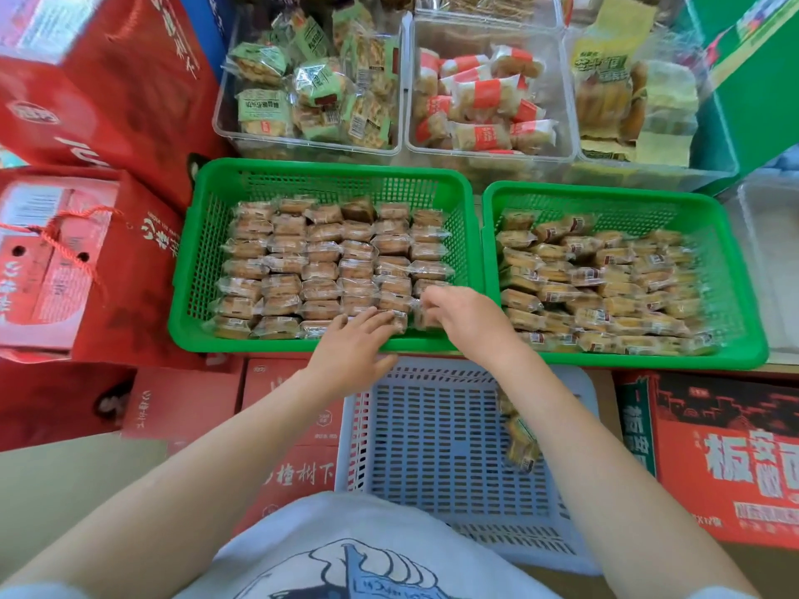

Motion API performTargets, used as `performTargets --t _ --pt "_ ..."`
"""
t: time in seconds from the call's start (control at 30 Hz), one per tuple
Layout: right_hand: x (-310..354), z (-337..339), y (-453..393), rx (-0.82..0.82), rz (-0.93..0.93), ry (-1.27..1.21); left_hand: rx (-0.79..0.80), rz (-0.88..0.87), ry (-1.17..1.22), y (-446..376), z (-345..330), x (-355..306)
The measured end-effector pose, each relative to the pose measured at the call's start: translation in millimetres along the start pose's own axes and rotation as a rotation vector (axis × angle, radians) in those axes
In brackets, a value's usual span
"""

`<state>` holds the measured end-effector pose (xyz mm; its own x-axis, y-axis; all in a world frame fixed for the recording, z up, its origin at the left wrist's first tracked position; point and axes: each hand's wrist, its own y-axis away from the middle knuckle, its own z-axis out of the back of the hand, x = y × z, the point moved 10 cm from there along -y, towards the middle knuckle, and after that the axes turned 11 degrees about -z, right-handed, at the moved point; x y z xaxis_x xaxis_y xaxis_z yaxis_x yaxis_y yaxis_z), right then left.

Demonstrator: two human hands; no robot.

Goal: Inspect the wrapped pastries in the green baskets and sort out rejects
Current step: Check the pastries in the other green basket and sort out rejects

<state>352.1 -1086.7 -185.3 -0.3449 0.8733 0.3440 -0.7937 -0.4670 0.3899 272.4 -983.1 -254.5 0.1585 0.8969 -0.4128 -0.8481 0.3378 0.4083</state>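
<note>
Two green baskets stand side by side. The left green basket (190, 270) holds wrapped pastries (320, 261) in neat rows. In the right green basket (730, 270) the wrapped pastries (605, 287) lie in a loose heap. My left hand (354, 339) reaches over the left basket's front rim, fingers straight, touching a pastry in the front row. My right hand (462, 315) is at that basket's front right corner and pinches a wrapped pastry (421, 319) there. A pale blue basket (432, 447) below holds a few wrapped pastries (521, 438) near my right forearm.
Clear plastic bins (311, 140) of other packaged snacks stand behind the green baskets. Red gift boxes (86, 252) and red bags fill the left side. Red cartons (726, 460) lie at the right and under the blue basket. A green panel (752, 88) rises at the back right.
</note>
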Motion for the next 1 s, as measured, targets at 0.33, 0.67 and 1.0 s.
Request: performTargets --t 0.33,0.67,1.0 --pt "-10.1 -37.2 -11.0 0.355 -0.166 0.171 0.003 0.006 -0.032 -2.7 -4.8 3.6" --pt "-9.2 -42.2 -25.4 0.553 -0.178 0.331 0.030 0.000 -0.036 -2.2 -5.5 2.9" --pt "-13.6 -24.7 -36.3 -0.060 -0.208 0.278 -0.004 0.001 -0.032 -2.2 -4.6 2.7"
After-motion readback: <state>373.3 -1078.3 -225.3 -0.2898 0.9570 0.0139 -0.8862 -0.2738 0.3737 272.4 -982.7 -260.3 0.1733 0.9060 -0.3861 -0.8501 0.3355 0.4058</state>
